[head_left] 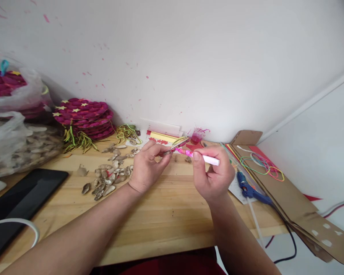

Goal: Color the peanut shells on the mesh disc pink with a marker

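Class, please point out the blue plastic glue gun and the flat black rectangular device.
Blue plastic glue gun (249, 191): head view, on its body.
Flat black rectangular device (28, 202): head view, on its upper face.

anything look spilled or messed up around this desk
Yes: pink splatters dot the white wall, scattered from the upper left down toward the clear cup. They look like stray paint or dye, out of place on a plain wall. The cup's upper part is streaked pink too.
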Motion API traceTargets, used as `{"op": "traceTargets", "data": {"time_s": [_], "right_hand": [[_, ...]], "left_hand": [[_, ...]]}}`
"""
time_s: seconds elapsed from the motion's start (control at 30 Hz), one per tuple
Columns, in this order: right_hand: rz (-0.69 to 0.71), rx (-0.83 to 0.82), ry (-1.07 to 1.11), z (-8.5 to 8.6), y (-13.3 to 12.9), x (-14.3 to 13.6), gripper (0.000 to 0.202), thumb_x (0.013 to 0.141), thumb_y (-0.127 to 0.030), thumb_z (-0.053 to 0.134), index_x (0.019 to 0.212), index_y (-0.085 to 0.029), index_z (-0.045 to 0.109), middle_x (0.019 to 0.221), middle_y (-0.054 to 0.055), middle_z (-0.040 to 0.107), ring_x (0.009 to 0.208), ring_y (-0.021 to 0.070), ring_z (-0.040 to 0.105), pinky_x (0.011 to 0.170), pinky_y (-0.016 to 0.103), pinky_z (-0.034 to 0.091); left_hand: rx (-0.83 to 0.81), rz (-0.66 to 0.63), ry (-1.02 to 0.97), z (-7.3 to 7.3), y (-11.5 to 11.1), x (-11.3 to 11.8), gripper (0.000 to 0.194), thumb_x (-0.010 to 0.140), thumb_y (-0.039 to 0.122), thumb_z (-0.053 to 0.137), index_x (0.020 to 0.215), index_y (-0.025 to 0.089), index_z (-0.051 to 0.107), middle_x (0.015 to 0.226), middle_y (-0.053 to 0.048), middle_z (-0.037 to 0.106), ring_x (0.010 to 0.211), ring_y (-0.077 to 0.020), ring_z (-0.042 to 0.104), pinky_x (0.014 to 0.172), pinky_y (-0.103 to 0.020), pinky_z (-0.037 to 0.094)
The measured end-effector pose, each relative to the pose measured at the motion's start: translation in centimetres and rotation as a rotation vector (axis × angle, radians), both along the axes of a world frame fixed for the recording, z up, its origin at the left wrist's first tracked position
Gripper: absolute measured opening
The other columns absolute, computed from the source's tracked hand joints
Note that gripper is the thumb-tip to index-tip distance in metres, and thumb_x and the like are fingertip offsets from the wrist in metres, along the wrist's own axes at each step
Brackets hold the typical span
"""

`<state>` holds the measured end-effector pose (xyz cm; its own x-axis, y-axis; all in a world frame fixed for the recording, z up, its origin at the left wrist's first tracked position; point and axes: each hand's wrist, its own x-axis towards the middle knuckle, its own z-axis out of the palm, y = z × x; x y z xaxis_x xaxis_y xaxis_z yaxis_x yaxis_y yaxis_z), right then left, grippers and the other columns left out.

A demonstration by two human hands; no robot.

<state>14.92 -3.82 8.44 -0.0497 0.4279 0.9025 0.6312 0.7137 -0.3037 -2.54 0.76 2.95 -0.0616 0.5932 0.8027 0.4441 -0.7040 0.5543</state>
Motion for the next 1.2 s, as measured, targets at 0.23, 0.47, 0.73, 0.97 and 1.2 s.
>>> {"op": "traceTargets", "data": {"time_s": [0.23,0.47,0.73,0.97,1.2], "right_hand": [[0.039,-0.005,-0.008,0.11,0.09,-0.1,0.017,0.09,-0.011,0.07,0.1,-0.023,0.065,0.086,0.001,0.07,0.078,0.0173,0.065,0.073,0.034,0.052],[0.022,0.004,-0.008,0.14,-0.01,-0.02,0.017,0.09,-0.011,0.07,0.099,-0.023,0.065,0.086,0.001,0.07,0.078,0.0178,0.065,0.073,0.035,0.053],[-0.009,-0.003,-0.022,0.02,0.2,0.11,0.015,0.09,-0.012,0.071,0.099,-0.023,0.065,0.086,0.001,0.071,0.078,0.0176,0.066,0.073,0.035,0.053],[0.009,-0.006,0.03,-0.01,0.4,0.33,0.013,0.091,-0.014,0.07,0.099,-0.023,0.066,0.087,0.001,0.07,0.079,0.0175,0.066,0.073,0.034,0.053],[-0.013,-0.042,0.101,-0.16,0.49,0.5,0.008,0.094,-0.018,0.069,0.099,-0.023,0.065,0.087,0.002,0.071,0.074,0.0166,0.066,0.07,0.033,0.054]], "left_hand": [[-0.003,0.01,0.008,-0.01,0.04,-0.02,0.011,0.084,0.012,0.077,0.09,0.021,0.078,0.075,0.001,0.068,0.068,-0.0127,0.064,0.063,-0.022,0.051],[-0.027,0.001,0.006,-0.12,0.0,-0.04,0.011,0.083,0.012,0.077,0.089,0.021,0.077,0.075,0.001,0.068,0.066,-0.0128,0.064,0.063,-0.023,0.051],[-0.028,0.008,0.006,-0.1,0.04,0.06,0.008,0.084,0.014,0.077,0.088,0.02,0.077,0.075,0.001,0.068,0.066,-0.0128,0.064,0.062,-0.023,0.051],[-0.041,0.0,-0.014,0.05,-0.08,0.06,0.006,0.084,0.016,0.077,0.088,0.021,0.077,0.074,0.001,0.068,0.064,-0.0125,0.064,0.06,-0.022,0.051],[-0.097,-0.041,-0.082,0.02,0.07,0.12,0.003,0.084,0.019,0.076,0.084,0.022,0.076,0.072,0.001,0.067,0.065,-0.0137,0.063,0.061,-0.024,0.051]]}}
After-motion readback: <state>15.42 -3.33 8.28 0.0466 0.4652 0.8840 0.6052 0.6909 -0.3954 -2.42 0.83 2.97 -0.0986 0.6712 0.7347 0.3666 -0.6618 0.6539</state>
